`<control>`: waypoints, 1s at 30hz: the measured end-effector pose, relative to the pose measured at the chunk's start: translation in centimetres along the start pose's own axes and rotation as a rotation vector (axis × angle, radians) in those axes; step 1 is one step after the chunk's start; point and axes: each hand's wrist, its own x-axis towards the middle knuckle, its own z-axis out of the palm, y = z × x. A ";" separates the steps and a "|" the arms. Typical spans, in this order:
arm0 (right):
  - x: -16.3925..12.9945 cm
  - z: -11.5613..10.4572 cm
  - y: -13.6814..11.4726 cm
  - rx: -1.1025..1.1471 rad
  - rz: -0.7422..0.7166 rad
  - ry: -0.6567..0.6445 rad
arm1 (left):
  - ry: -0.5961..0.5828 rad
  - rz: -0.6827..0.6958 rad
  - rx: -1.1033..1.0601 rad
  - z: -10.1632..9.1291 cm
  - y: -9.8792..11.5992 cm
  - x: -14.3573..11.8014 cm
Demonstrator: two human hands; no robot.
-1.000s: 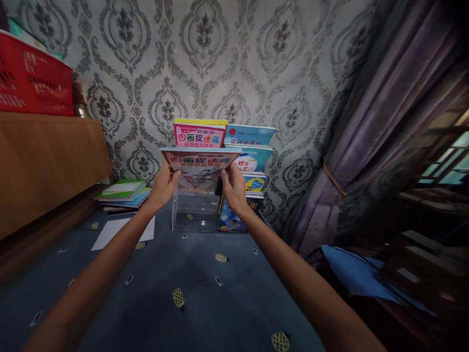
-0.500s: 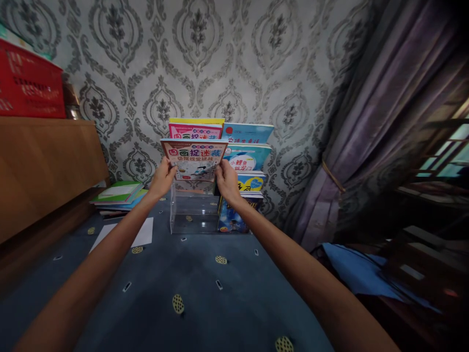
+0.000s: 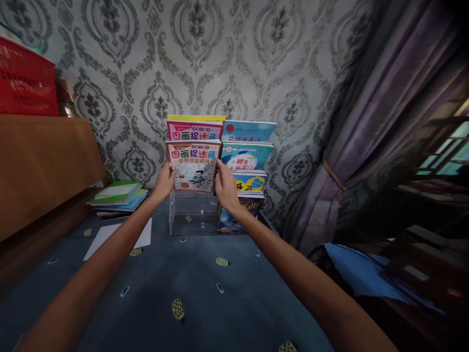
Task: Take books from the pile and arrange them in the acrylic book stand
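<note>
Tilted flat a second ago, the picture book (image 3: 193, 165) now stands upright, cover facing the camera, lowered toward the clear acrylic rack (image 3: 194, 212). Nearest the camera, both forearms reach over the blue carpet (image 3: 205, 298). Left hand (image 3: 164, 182) and right hand (image 3: 224, 186) pinch the book's side edges — fingers closed on the cover, thumbs in front. It appears to be going into the rack's second tier, just before the pink book (image 3: 194, 129); the next move likely calls for a straight downward slide. Left of the rack lies a book stack (image 3: 117, 195).
</note>
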 end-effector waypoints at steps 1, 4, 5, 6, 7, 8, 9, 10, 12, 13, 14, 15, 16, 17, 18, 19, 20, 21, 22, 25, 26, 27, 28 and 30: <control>-0.4 0.0 0.0 -0.014 -0.003 0.009 | 0.000 -0.020 0.035 0.0 0.3 -0.1; -1.7 0.3 0.1 -0.033 -0.003 0.009 | 0.001 -0.070 0.138 0.1 1.2 -0.4; -2.2 0.5 0.1 -0.026 -0.004 -0.003 | 0.003 -0.081 0.161 0.1 1.5 -0.6; -2.6 0.7 0.1 -0.012 -0.007 -0.020 | 0.008 -0.091 0.188 0.1 1.8 -0.7; -2.9 1.0 0.1 0.005 -0.010 -0.038 | 0.016 -0.099 0.225 0.1 2.1 -0.9; -3.2 1.3 0.2 0.023 -0.010 -0.056 | 0.027 -0.108 0.273 0.0 2.4 -1.0; -3.4 1.5 0.3 0.039 -0.007 -0.074 | 0.038 -0.115 0.327 -0.1 2.7 -1.1; -3.6 1.8 0.4 0.050 0.001 -0.088 | 0.052 -0.121 0.381 -0.1 3.0 -1.2; -3.7 2.3 0.7 0.057 0.026 -0.105 | 0.082 -0.113 0.458 -0.2 3.4 -1.3; -3.8 2.6 0.9 0.058 0.038 -0.109 | 0.099 -0.099 0.471 -0.3 3.5 -1.3; -3.8 2.8 1.1 0.061 0.047 -0.112 | 0.114 -0.084 0.476 -0.3 3.6 -1.3; -3.9 3.1 1.3 0.064 0.053 -0.115 | 0.125 -0.071 0.478 -0.3 3.7 -1.2; -3.9 3.3 1.5 0.069 0.056 -0.117 | 0.130 -0.066 0.479 -0.2 3.7 -1.1; -3.9 3.5 1.8 0.074 0.058 -0.118 | 0.130 -0.071 0.480 -0.2 3.7 -1.1; -3.8 3.7 2.0 0.077 0.062 -0.119 | 0.126 -0.082 0.480 -0.1 3.8 -1.0; -3.8 3.8 2.2 0.077 0.068 -0.118 | 0.120 -0.094 0.478 -0.1 3.8 -0.9; -3.7 4.0 2.3 0.073 0.076 -0.119 | 0.115 -0.102 0.474 0.0 3.8 -0.9; -3.5 4.1 2.5 0.067 0.085 -0.121 | 0.115 -0.105 0.469 0.1 3.8 -0.8; -3.4 4.2 2.6 0.059 0.094 -0.124 | 0.118 -0.104 0.464 0.2 3.8 -0.8; -2.9 4.3 2.9 0.041 0.112 -0.138 | 0.147 -0.089 0.452 0.5 3.7 -0.7; -2.7 4.4 3.0 0.041 0.116 -0.141 | 0.159 -0.082 0.451 0.6 3.6 -0.6; -2.6 4.4 3.0 0.042 0.121 -0.142 | 0.167 -0.075 0.450 0.7 3.6 -0.6; -2.4 4.5 3.1 0.044 0.125 -0.141 | 0.172 -0.068 0.449 0.8 3.5 -0.5; -2.2 4.6 3.2 0.044 0.132 -0.140 | 0.176 -0.059 0.446 0.9 3.5 -0.3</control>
